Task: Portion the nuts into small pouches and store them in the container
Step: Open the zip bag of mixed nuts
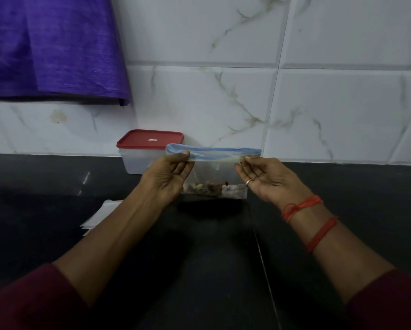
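A clear zip pouch (215, 167) with a blue seal strip hangs upright above the dark counter, with mixed nuts (211, 186) lying along its bottom. My left hand (168, 175) pinches the pouch's top left corner. My right hand (268, 179) pinches the top right corner, so the seal strip is stretched between both hands. Behind the pouch, against the wall, stands a translucent container (137, 160) with its red lid (149, 139) on; the pouch and my left hand cover its right part.
A small stack of white flat pouches or papers (102, 215) lies on the black counter (214, 258) left of my left forearm. A purple cloth (52, 48) hangs on the marble-tiled wall at upper left.
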